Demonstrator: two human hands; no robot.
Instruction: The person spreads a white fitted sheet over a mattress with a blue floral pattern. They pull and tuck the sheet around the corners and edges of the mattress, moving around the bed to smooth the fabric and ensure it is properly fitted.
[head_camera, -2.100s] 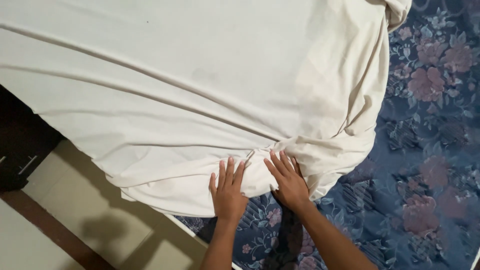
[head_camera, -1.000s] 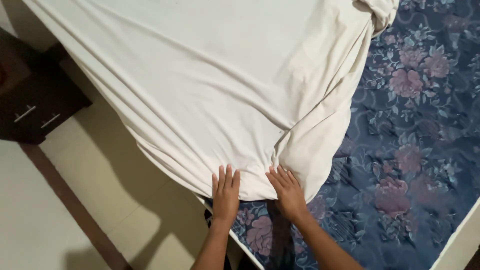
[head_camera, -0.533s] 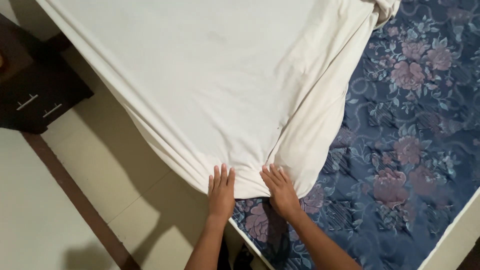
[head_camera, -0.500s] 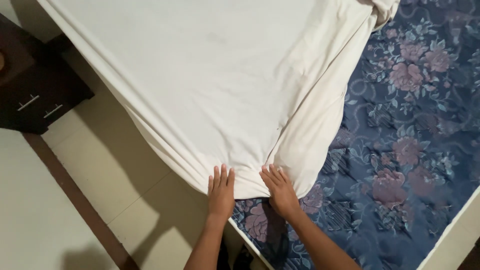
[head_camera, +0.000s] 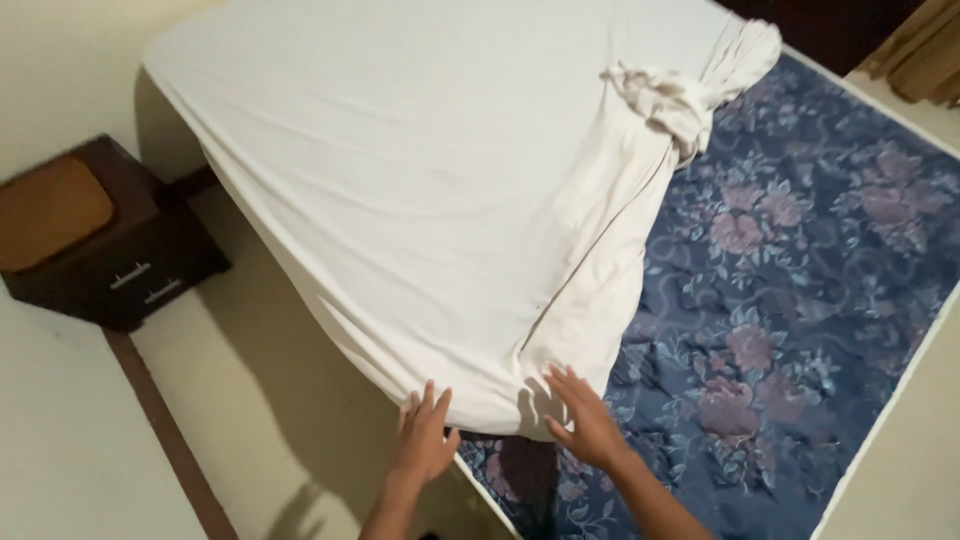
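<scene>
Dark nightstand (head_camera: 100, 240) (cream floor (head_camera: 60, 420))

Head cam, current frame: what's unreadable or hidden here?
- Head view: the mattress top under the cream bedsheet is covered by it.
- Left hand and right hand: palms face down, so the grip on the sheet hem is unclear.
- Blue floral mattress: near corner cut off by the bottom edge.
- Dark wooden nightstand: drawer contents closed off.
</scene>
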